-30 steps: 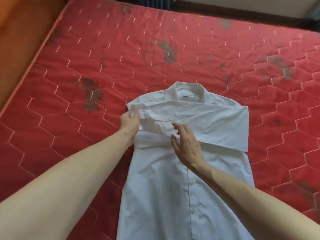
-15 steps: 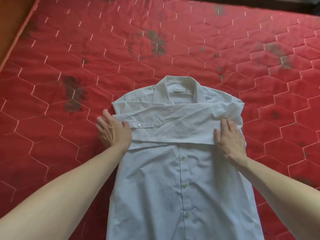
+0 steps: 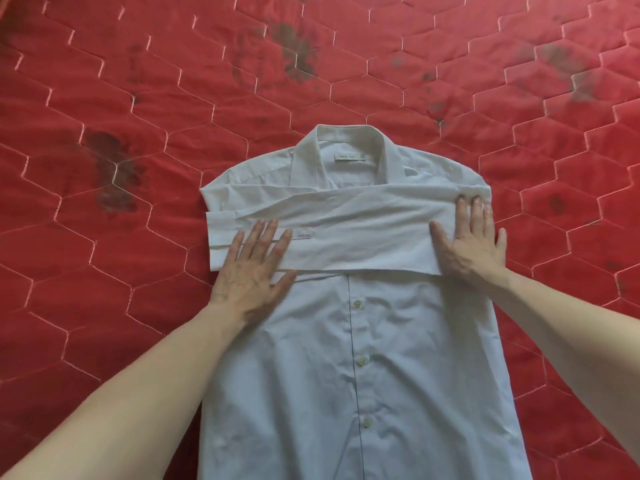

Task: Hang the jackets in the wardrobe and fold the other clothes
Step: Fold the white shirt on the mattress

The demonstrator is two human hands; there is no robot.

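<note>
A white button-up shirt (image 3: 363,358) lies flat, front up, on the red mattress with its collar pointing away from me. Both sleeves (image 3: 353,233) are folded across the chest in a horizontal band. My left hand (image 3: 252,271) presses flat on the cuff end of the band at the shirt's left side. My right hand (image 3: 471,240) lies flat with straight fingers on the band's right end, near the shoulder. The shirt's hem runs out of view at the bottom.
The red quilted mattress (image 3: 104,81) with a hexagon stitch pattern and several dark stains fills the view on all sides of the shirt.
The view has moved closer to the shirt. My left hand slid from the mattress beside the shirt onto the sleeve cuff. My right hand stays flat at the right end of the folded sleeves.
</note>
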